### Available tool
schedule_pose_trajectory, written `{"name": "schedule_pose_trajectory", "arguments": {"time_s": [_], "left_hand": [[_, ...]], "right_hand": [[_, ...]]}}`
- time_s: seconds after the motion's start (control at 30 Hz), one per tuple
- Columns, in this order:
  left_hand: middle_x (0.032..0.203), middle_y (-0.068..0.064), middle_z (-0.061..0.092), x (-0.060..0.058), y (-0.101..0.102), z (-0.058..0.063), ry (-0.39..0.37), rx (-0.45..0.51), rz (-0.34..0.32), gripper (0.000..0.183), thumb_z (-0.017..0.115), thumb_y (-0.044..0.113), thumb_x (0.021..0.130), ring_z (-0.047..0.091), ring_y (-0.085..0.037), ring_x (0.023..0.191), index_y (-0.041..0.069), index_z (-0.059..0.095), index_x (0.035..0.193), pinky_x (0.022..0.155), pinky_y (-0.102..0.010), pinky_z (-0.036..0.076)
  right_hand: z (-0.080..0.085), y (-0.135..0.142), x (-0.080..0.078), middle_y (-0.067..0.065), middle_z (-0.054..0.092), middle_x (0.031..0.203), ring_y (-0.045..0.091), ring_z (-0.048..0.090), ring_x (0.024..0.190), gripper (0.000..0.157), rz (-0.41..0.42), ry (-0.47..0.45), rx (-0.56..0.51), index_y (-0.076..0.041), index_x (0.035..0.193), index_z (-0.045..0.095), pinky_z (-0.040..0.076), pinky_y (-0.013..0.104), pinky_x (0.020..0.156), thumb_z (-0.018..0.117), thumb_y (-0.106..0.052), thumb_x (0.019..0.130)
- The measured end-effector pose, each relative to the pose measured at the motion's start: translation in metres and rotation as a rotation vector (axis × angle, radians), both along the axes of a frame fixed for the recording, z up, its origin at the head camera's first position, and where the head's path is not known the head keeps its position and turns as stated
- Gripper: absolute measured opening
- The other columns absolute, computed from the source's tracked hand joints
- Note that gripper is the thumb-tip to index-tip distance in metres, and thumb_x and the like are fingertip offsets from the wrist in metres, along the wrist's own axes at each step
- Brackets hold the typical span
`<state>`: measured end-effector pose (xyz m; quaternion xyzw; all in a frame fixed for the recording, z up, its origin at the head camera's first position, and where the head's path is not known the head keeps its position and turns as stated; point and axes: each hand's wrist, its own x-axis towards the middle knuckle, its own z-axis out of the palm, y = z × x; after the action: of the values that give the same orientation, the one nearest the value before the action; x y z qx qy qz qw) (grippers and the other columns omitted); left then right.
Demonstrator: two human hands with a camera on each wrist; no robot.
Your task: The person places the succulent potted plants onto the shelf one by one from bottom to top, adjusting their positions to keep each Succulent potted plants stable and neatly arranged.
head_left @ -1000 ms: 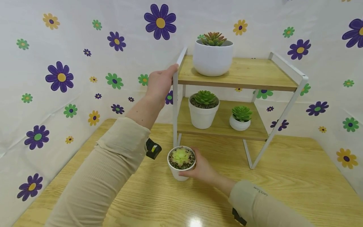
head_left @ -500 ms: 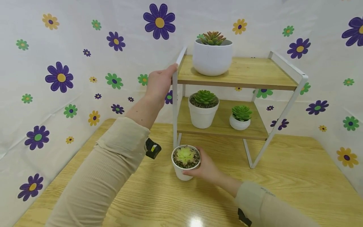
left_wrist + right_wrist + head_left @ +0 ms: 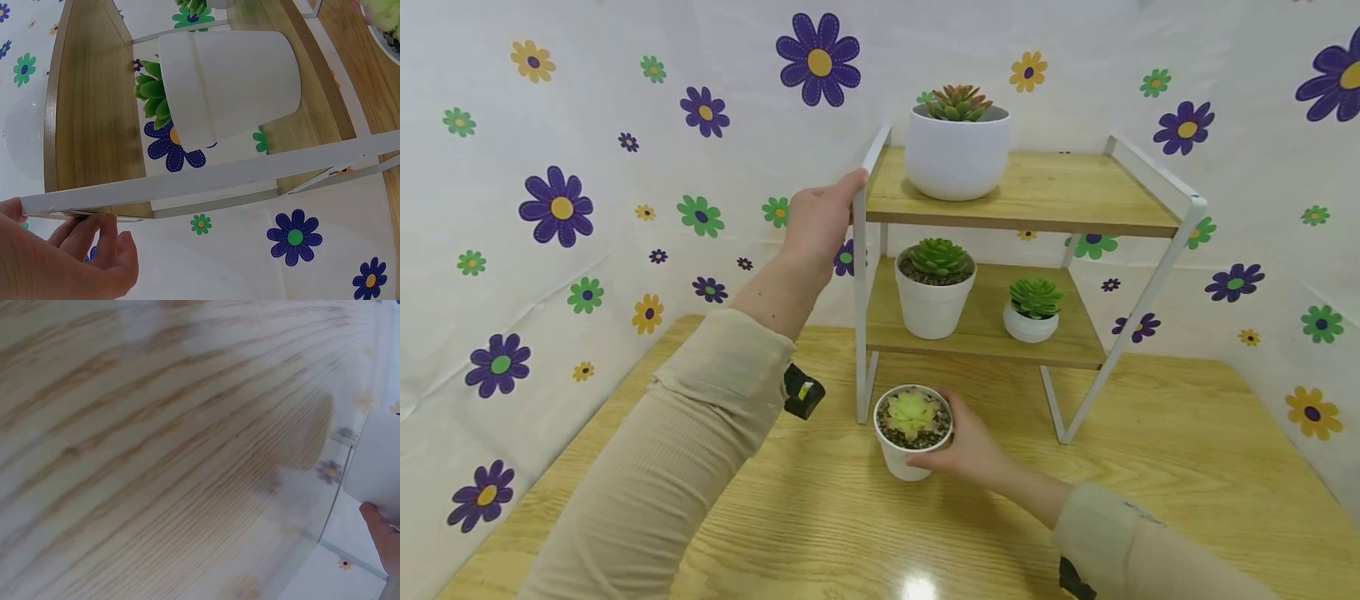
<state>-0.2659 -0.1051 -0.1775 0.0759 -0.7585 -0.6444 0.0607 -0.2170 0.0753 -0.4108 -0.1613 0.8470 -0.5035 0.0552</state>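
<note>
My left hand grips the upper left corner of a two-tier shelf rack with a white metal frame. In the left wrist view, the thumb lies over the frame bar and the fingers bend in beneath it. Low in front of the rack, my right hand holds a potted succulent, pale yellow-green in a white pot with gravel. Its thumb lies across the pot's front and the fingers go round the right side, partly hidden. The right wrist view catches only the pot's white wall and the thumb.
A big round white pot with a reddish-green succulent stands on the top board. The lower board bears a tall white pot and a small round pot, both with green succulents. Under everything is a wooden table, backed by flowered cloth.
My right hand has carried the potted succulent to the right, past the rack's front left leg, whose foot now shows. The left hand keeps its grip on the rack.
</note>
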Motion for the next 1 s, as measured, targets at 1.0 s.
{"name": "schedule_pose_trajectory", "arguments": {"time_s": [1.0], "left_hand": [[0.136, -0.003, 0.049, -0.001, 0.001, 0.0, -0.001, 0.003, -0.002, 0.05, 0.051, 0.044, 0.093, 0.038, -0.019, 0.132, 0.011, 0.053, 0.129, 0.112, -0.039, 0.03]], "right_hand": [[0.031, 0.072, 0.02, 0.026, 0.043, 0.132, 0.038, 0.051, 0.116, 0.09, 0.075, 0.026, -0.025, 0.006, 0.138, 0.026, 0.049, 0.036, 0.09, 0.081, -0.016, 0.07]]}}
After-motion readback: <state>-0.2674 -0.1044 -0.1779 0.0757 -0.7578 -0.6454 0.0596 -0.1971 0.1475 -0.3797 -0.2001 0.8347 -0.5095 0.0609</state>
